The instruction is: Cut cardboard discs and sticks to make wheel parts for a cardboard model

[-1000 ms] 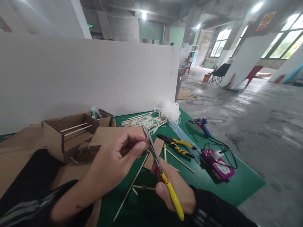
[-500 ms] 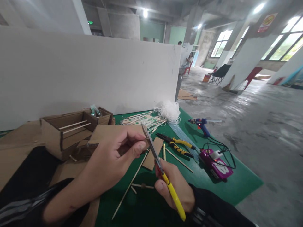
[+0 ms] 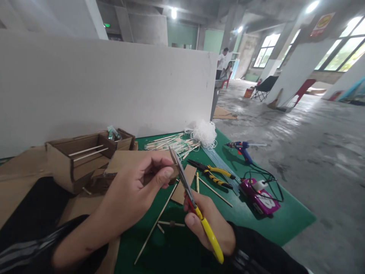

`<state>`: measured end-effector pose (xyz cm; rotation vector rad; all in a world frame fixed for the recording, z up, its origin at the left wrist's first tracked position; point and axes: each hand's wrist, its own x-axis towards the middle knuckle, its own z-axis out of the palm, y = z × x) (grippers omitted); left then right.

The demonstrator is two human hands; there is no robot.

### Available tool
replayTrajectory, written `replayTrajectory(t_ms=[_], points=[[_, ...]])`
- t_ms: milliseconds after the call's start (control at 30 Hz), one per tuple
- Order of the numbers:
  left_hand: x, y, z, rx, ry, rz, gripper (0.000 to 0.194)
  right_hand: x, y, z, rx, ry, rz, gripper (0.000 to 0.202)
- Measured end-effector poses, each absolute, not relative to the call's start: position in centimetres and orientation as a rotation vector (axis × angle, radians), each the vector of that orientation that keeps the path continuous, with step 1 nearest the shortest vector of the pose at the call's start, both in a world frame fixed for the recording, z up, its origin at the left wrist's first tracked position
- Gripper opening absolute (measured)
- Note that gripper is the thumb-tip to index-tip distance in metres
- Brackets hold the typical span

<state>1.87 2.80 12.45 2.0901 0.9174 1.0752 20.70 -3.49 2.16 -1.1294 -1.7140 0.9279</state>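
Note:
My right hand is wrapped round the yellow handles of a pair of scissors, whose blades point up and away from me. Between the thumb and fingers of my left hand is a small brown piece of cardboard, mostly hidden by the fingers. Its edge meets the scissor blades. Below the hands, a long thin wooden stick lies on the green table, beside a short stick with a small brown block on it. A flat cardboard strip lies behind the scissors.
A cardboard box with sticks across it stands left. Behind my hands lie a heap of sticks and tangled white cord. To the right are yellow-black pliers, a blue glue gun and a purple power strip.
My hands and the scissors have barely moved, with the cardboard piece still at the blades. In the background, a person in a white top has come into fuller view beyond the white panel.

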Motion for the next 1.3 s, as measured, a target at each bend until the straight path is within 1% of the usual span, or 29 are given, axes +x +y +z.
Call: replayTrajectory(t_ms=[133, 300, 533, 767, 1033, 1300], points=[[1.6, 3.0, 12.3, 2.121, 0.895, 1.044, 0.006, 20.5, -3.3, 2.4, -1.086, -1.567, 1.193, 0.040], [1.4, 3.2, 12.3, 2.123, 0.884, 1.046, 0.007, 20.6, -3.3, 3.0, -1.007, -1.510, 1.340, 0.049], [1.4, 3.4, 12.0, 2.105, 0.905, 1.025, 0.005, 20.9, -3.2, 3.1, -0.997, -1.563, 1.328, 0.052], [1.3, 3.1, 11.9, 2.094, 0.904, 1.043, 0.004, 21.0, -3.4, 3.0, -1.059, -1.603, 1.196, 0.049], [1.5, 3.1, 11.9, 2.060, 0.907, 1.034, 0.005, 20.7, -3.5, 2.6, -1.040, -1.491, 1.259, 0.047], [1.7, 3.4, 12.0, 2.047, 0.899, 1.009, 0.003, 20.7, -3.4, 2.5, -1.156, -1.460, 1.290, 0.049]])
